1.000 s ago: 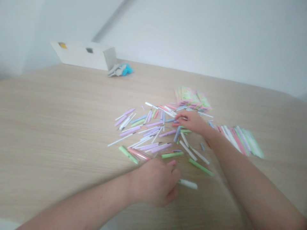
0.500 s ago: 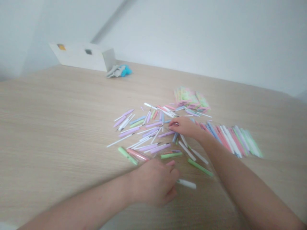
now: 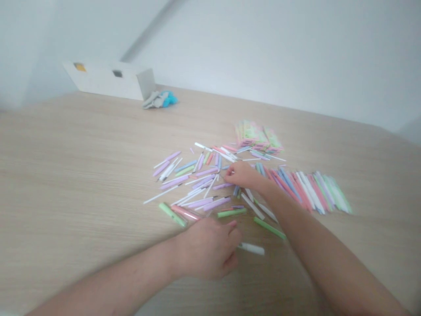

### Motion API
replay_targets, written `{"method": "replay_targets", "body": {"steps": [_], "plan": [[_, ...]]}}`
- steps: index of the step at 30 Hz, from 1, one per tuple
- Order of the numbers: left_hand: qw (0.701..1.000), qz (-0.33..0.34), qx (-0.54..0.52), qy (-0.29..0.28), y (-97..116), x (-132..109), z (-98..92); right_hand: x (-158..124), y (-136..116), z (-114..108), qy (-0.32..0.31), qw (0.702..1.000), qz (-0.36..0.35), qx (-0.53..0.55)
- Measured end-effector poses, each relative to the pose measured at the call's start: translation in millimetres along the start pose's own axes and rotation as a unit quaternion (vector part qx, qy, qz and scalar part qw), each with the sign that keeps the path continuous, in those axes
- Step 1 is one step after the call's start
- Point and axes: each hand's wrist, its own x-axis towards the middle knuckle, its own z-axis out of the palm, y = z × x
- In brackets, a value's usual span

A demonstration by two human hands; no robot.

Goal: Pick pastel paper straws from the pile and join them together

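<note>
A loose scatter of pastel pen parts [image 3: 200,184] in purple, white, green, pink and blue lies on the wooden table [image 3: 82,153]. My left hand [image 3: 210,250] rests near the table's front with its fingers curled round a white pen piece [image 3: 251,249] that sticks out to the right. My right hand [image 3: 241,175] reaches into the middle of the scatter, fingers pinched together over thin white and purple pieces; what it holds is too small to make out. A neat row of pens [image 3: 305,186] lies to the right of my right forearm.
A stack of pink and green packets [image 3: 258,137] lies behind the scatter. At the far left stands a white box [image 3: 108,79], with a grey and blue cloth bundle [image 3: 159,99] next to it. A white wall rises behind the table.
My right hand has slid left and slightly nearer across the scatter, uncovering more of the neat row of pens. My left hand has stayed put, still curled on the white piece.
</note>
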Motion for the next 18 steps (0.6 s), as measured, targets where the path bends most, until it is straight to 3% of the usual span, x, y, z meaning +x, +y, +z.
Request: {"method": "replay_targets", "body": {"steps": [6, 10, 13, 18], "plan": [[0.998, -0.043, -0.038, 0.028, -8, -1, -2.3, -12, -4, -4, 0.064, 0.996, 0.048, 0.044], [0.982, -0.103, -0.112, 0.110, -16, -1, -2.0, -44, -9, -14, 0.090, 0.987, 0.073, 0.109], [0.953, -0.146, -0.206, 0.165, -20, 1, -2.3, -72, -15, -15, 0.108, 0.939, 0.119, 0.303], [0.892, -0.178, -0.355, 0.217, -24, 7, -0.5, -103, -28, 1, 0.089, 0.826, 0.136, 0.540]]}}
